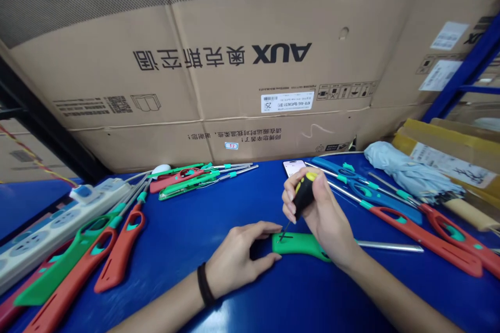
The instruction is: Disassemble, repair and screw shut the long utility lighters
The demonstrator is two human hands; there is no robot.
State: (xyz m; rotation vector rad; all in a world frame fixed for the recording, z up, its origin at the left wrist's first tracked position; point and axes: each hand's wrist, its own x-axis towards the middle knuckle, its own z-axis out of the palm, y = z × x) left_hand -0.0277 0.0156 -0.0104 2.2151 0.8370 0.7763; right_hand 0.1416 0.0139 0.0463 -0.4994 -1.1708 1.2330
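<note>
your right hand (322,213) is closed tight around a screwdriver (303,195) with a black and yellow handle, its thin shaft angled down and its tip at the green end of a green long-reach lighter (300,245). your left hand (234,260) is spread over that same end, fingers above and thumb below, pinning the lighter against the blue table (187,291). the lighter lies flat, just in front of you near the middle of the table, with its metal tube (390,246) pointing right. a black wristband (204,285) circles your left wrist.

to your right, a red lighter (425,239) and blue lighters (383,205) lie fanned out, near a phone (292,166) and a folded light-blue umbrella (410,174). to your left, green and red lighters (66,260) rest in a group beside a white power strip (50,234), and a few more lighters (187,184) lie farther ahead. beyond the table's far edge, big cardboard boxes (195,47) printed with the aux logo stand upside down, and a blue steel rack (464,70) rises at the upper right.
</note>
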